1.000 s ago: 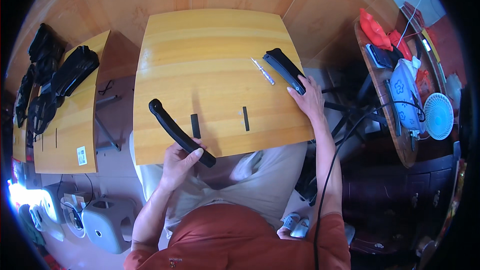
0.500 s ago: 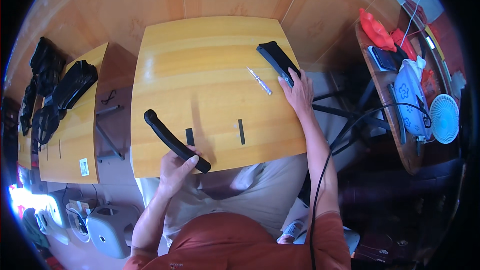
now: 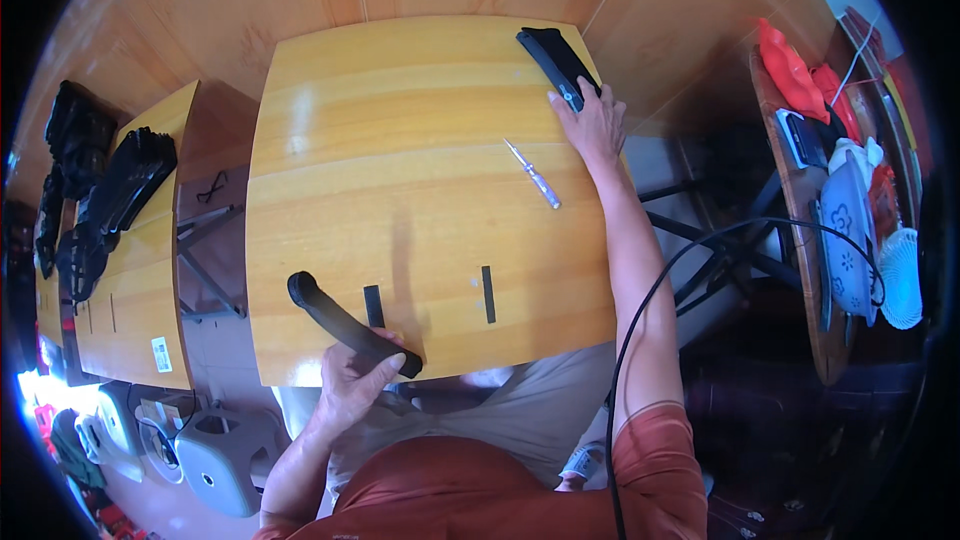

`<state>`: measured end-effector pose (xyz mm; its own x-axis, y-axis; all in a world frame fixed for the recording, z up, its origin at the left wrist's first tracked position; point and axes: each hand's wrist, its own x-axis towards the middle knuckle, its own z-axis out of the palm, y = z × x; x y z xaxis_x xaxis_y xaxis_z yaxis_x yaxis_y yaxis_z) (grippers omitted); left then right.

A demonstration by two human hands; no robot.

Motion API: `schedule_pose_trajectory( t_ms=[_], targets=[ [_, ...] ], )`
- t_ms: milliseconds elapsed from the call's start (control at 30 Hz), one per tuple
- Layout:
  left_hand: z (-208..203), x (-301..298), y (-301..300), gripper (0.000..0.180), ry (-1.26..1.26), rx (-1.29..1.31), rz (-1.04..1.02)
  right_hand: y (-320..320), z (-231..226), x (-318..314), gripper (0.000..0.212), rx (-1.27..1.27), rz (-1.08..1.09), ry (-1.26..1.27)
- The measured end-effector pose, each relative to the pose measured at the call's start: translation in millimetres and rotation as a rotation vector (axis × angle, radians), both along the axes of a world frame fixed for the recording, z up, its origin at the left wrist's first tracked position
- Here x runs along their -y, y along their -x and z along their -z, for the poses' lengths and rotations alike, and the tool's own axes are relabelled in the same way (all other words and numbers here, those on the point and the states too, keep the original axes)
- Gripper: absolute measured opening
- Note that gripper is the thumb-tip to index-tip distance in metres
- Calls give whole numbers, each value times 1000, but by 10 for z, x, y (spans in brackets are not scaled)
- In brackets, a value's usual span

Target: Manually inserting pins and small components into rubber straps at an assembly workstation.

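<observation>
My left hand is closed around the near end of a long black curved bar, held slanting over the near left of the wooden table. The bar's rounded far end points up and left. At the table's far right corner lies a wider, long black piece with a small pale spot near its close end. My right hand grips that close end, thumb on the left side and fingers on the right. A screwdriver with a clear handle lies just below my right hand.
Two short black strips lie near the table's front, a left one and a right one. A second table at left bears black pieces. Grey stools stand below it. At right, a cluttered side table; a black cable crosses my right arm.
My right hand and the wide black piece have moved farther away, toward the table's far right corner. My left hand keeps the curved bar, now turned a little. The view has shifted slightly.
</observation>
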<state>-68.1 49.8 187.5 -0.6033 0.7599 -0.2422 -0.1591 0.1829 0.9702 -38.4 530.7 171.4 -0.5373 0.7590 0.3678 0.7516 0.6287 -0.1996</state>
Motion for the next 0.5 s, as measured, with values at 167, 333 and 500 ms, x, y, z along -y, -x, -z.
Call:
schedule_pose_trajectory(
  t_ms=[167, 333, 500],
  targets=[
    [31, -2, 5, 29, 17, 40, -46, 36, 102, -112, 69, -68, -40, 29],
    [52, 6, 4, 27, -4, -92, -43, -19, 149, -113, 61, -137, -119, 4],
    [7, -17, 3, 27, -7, -119, -37, -78, 156, -73, 53, -145, -176, -50]
  ],
)
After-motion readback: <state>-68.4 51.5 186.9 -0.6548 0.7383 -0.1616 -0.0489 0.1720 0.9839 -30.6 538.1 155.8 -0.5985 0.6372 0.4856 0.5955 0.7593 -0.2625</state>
